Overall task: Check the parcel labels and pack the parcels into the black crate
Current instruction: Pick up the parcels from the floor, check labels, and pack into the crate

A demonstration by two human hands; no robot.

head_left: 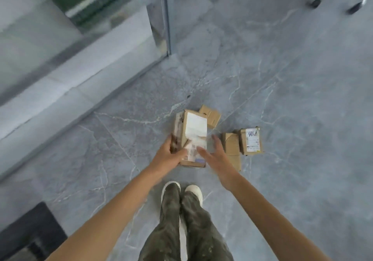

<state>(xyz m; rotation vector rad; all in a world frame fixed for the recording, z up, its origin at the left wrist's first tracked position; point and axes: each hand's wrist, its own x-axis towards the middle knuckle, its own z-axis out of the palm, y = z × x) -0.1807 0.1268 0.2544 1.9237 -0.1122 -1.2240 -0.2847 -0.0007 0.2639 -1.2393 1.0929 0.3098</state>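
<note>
Two-handed reach downward — left hand point(169, 153) grips the parcel point(194, 129); right hand point(216, 155) beside it, fingers straight.

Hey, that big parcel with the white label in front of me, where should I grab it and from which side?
Probably by its two long side edges, from above, one hand per side. The big parcel is a long box, label facing up; the left hand grips its left edge, and the right edge beside the open right hand is bare.
</note>
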